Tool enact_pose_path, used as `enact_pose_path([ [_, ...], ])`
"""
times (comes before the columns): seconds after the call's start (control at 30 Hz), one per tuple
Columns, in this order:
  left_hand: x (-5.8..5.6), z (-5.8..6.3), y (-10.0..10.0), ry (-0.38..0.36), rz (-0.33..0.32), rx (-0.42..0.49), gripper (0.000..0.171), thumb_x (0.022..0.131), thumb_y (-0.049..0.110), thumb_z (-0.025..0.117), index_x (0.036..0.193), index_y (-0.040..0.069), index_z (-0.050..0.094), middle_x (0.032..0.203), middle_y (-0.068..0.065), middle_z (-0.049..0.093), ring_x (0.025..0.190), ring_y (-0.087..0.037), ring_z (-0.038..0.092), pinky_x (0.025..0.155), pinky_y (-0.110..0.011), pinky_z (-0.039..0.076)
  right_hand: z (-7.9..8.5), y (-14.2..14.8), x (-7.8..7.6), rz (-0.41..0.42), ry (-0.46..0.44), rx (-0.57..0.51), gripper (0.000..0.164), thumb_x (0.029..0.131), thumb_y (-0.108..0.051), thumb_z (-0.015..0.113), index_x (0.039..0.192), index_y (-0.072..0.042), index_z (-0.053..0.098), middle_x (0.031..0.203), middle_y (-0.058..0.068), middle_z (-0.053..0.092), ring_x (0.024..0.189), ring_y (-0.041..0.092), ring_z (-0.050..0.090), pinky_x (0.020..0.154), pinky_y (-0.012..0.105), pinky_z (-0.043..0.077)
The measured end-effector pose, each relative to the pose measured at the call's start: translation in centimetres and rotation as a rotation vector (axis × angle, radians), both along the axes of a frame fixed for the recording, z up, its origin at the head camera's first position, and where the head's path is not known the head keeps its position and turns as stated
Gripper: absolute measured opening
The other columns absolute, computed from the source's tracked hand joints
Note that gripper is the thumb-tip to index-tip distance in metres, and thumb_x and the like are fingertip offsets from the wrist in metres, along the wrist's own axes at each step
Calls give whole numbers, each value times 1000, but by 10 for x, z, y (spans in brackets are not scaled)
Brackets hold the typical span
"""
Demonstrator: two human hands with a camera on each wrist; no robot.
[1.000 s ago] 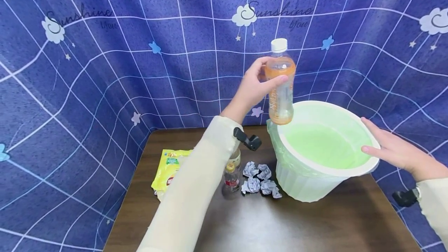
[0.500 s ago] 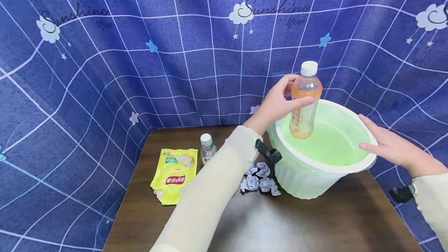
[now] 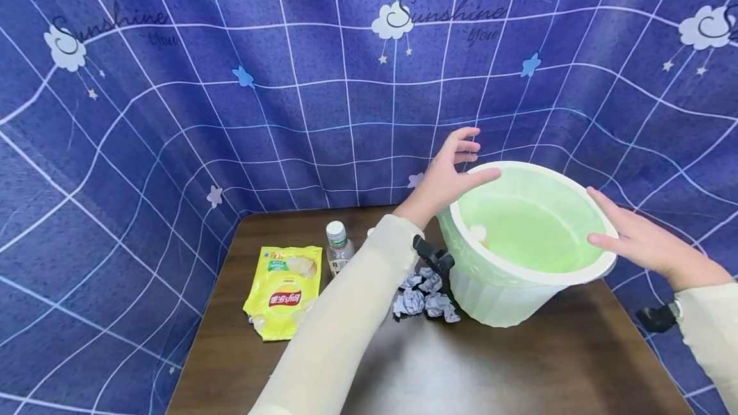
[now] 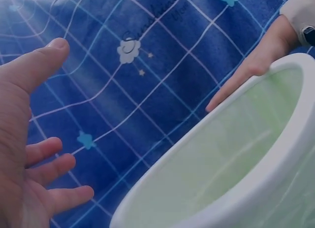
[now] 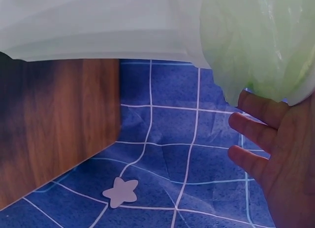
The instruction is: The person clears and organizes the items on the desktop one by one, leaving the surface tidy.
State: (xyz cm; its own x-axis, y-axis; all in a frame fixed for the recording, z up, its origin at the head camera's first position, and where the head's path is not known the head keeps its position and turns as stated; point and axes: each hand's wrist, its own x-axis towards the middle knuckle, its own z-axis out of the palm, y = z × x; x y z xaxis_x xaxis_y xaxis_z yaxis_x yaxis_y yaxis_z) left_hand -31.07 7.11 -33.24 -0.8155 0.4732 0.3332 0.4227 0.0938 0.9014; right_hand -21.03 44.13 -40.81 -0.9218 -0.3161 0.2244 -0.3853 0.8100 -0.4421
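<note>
My left hand [image 3: 452, 168] hangs beside the left rim of a white trash can [image 3: 490, 303], fingers spread and holding nothing. The can has a pale green bag [image 3: 536, 229] as a liner, folded over its rim. Inside, near the left wall, shows the white cap of a bottle [image 3: 477, 232]; most of the bottle is hidden. My right hand [image 3: 646, 239] rests on the can's right rim, thumb over the inner side and straight fingers along the outside. In the right wrist view, several fingers [image 5: 253, 132] of it stretch out below the bag's edge.
Left of the can lie several crumpled paper balls [image 3: 423, 300], partly behind my left sleeve. A white-capped bottle [image 3: 337, 245] stands further left, beside a yellow chip bag [image 3: 285, 293]. The brown table [image 3: 438, 364] meets a blue curtain [image 3: 323, 114] behind.
My left hand carried the orange-labelled bottle right and down over the trash can and let go; the bottle dropped inside. My right hand stayed on the rim.
</note>
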Motion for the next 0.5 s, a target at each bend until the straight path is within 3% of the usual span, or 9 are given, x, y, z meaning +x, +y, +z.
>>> enact_pose_path([
  [0.33,-18,-5,-44,38,51,92,71,89,31,78,149,27,40,133,-1,56,123,-18,57,96,-33,52,-2,0,-1,-1,3,14,86,95,-20,64,162,-7,12,151,38,34,113,-30,21,91,-4,15],
  [0.5,-27,-7,-79,70,90,185,67,88,20,78,146,18,45,130,-8,59,122,-27,58,96,-37,53,-2,-2,-1,3,12,19,85,95,-20,63,162,-7,13,150,38,36,112,-30,21,91,-4,15],
])
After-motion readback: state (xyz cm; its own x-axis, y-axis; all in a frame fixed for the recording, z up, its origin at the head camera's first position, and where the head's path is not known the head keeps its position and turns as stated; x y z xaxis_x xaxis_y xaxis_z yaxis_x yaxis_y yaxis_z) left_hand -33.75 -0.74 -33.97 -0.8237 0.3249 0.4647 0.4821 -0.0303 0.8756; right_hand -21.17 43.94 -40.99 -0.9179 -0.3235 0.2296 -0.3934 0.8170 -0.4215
